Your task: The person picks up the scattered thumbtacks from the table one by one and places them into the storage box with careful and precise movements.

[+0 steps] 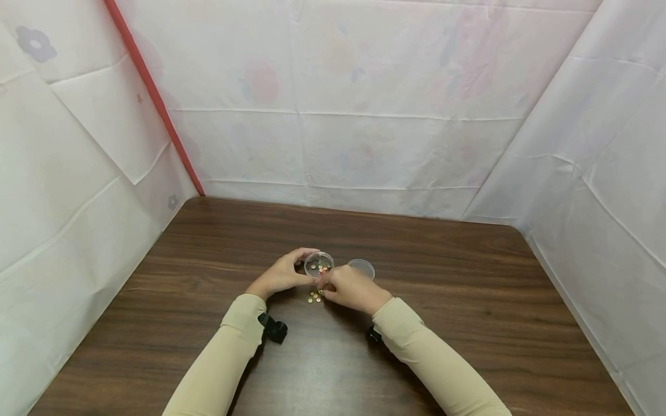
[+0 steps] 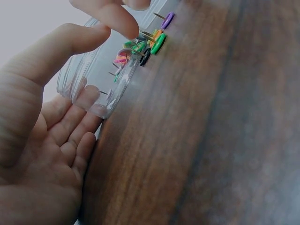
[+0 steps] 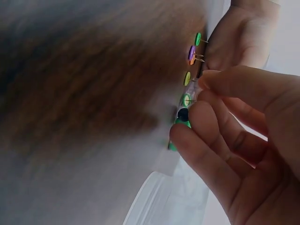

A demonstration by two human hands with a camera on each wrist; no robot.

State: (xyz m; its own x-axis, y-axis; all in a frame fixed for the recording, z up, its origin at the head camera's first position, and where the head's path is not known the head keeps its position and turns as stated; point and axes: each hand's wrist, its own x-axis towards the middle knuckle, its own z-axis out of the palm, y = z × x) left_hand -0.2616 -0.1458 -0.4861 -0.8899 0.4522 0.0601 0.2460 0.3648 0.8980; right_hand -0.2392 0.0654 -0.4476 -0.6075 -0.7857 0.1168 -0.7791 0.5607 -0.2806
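Observation:
My left hand [image 1: 285, 271] holds a clear round plastic container [image 1: 319, 264] between thumb and fingers on the wooden table. Colourful flat-headed thumbtacks [image 1: 325, 269] lie inside it, their thin pins visible through the wall in the left wrist view. More loose thumbtacks [image 1: 314, 297] lie in front of the container, points up. My right hand [image 1: 351, 287] reaches down among these, fingers bent. In the right wrist view its fingertips [image 3: 180, 133] are close beside a black tack [image 3: 183, 114] and a green-rimmed tack [image 3: 187, 99]. A gap shows between thumb and fingers.
A clear round lid [image 1: 362, 267] lies on the table just behind my right hand. The dark wooden table [image 1: 468, 312] stretches out on both sides. Pale patterned curtains [image 1: 338, 150] hang along its back and sides, with a red strip [image 1: 156, 98] at the back left corner.

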